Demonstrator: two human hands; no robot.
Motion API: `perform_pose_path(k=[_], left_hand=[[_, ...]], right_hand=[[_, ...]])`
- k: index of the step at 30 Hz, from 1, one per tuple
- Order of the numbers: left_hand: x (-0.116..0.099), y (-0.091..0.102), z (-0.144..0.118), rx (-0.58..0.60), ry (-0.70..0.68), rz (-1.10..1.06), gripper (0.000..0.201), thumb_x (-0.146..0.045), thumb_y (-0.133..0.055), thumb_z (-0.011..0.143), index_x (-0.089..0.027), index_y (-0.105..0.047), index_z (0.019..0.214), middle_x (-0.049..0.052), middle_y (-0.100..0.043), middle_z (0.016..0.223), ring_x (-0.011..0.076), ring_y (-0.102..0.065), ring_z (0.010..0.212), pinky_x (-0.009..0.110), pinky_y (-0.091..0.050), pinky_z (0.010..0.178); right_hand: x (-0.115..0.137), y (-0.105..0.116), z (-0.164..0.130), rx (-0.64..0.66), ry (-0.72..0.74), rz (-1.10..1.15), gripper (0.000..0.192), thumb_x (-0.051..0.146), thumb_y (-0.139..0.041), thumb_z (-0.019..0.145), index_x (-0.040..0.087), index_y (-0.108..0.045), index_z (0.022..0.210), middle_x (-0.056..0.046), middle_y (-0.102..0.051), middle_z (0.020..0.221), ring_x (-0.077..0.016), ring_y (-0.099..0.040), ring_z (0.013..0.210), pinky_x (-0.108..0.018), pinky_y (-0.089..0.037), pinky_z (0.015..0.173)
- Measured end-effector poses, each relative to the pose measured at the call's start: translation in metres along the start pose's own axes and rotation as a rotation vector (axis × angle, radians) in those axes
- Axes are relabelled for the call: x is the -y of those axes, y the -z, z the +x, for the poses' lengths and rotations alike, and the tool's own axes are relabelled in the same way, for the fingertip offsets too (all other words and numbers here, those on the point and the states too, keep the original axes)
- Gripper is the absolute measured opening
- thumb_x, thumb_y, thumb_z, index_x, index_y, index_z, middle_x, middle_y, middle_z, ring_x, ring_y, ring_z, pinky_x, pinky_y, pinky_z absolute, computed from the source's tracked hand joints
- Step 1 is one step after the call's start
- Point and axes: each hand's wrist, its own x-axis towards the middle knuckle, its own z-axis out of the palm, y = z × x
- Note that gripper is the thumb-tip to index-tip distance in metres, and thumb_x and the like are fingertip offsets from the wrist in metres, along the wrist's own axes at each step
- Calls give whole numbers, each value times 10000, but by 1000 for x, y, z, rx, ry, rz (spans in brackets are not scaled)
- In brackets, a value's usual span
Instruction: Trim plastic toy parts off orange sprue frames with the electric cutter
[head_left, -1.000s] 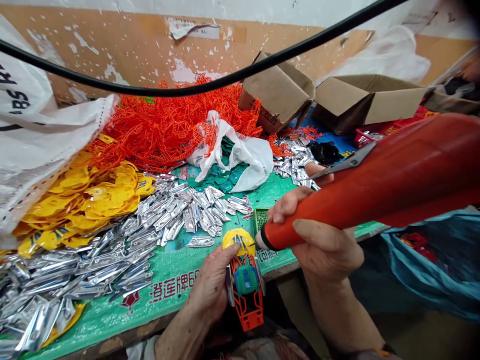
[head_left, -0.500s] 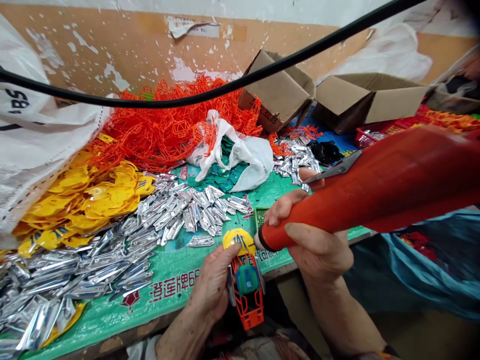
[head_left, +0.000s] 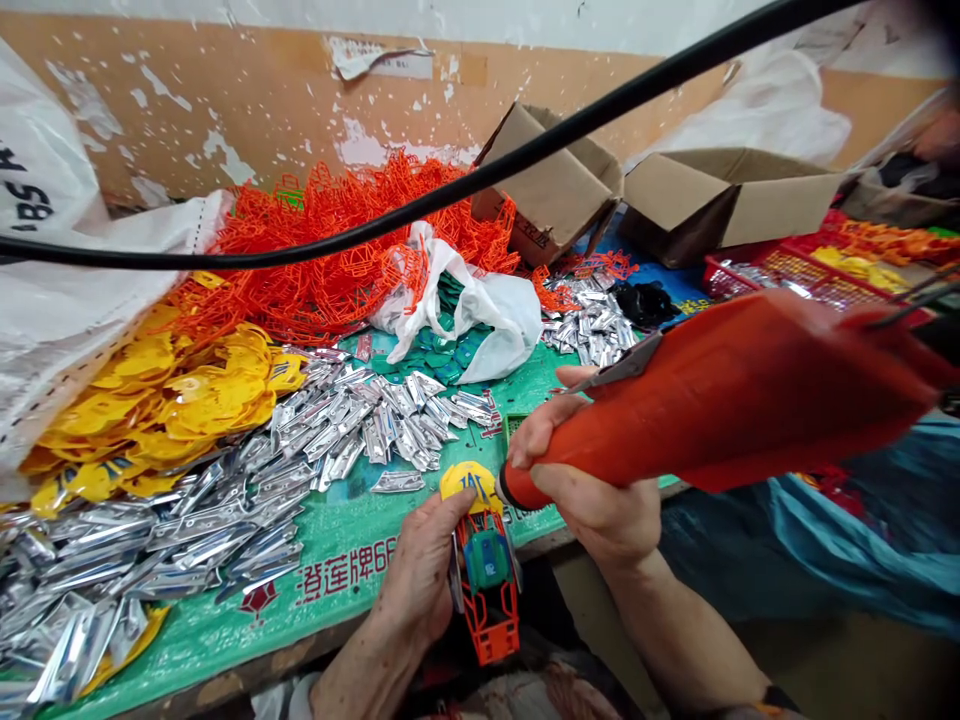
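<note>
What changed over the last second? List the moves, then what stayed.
The red electric screwdriver, gripped in the right hand, tilted down at its rear and its tip slid slightly left onto the toy's yellow cap. Nothing was taken up or released. The left hand still holds the orange toy frame; the silver, yellow and orange part piles lie unchanged.
</note>
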Motion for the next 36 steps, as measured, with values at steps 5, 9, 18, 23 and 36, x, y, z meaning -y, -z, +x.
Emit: perform_pose_path(k=[5,9,18,23,36], left_hand=[[2,3,4,-1,9,4,230,-238,-739,749,-97,-651,909,37,-698,632,127,-593,436,238,-518,419],[0,6,4,15,30,-10,201,-236,-753,740,-104,-671,868,35,-689,607,131,-591,441,242,-520,426],[-15,16,-1,194,153,97,295,-279,-837,683,-64,-739,860,113,-748,702,150,-660,551,231,-549,537],[-10,25,2,249,178,154,313,-315,-810,737,-62,-749,910,127,-757,740,145,-665,568,217,-540,536],[-20,31,-7,325,160,198,334,-333,-743,814,-101,-756,1052,128,-776,856,180,-695,699,259,-570,664]], right_hand=[[3,-6,2,24,-50,42,369,120,-705,627,258,-598,952,41,-604,694,-159,-593,603,-361,-546,650],[13,-4,5,37,-51,109,311,120,-699,614,246,-601,881,40,-597,694,-148,-586,598,-347,-543,637],[-6,31,65,-360,195,37,104,131,-706,596,189,-621,609,31,-604,622,-132,-557,526,-324,-483,553],[-36,37,74,-340,179,-24,87,169,-721,603,179,-646,646,19,-611,625,-137,-559,547,-335,-486,577],[-49,37,73,-306,126,-65,115,209,-743,590,187,-651,657,24,-615,623,-138,-557,535,-320,-488,544]])
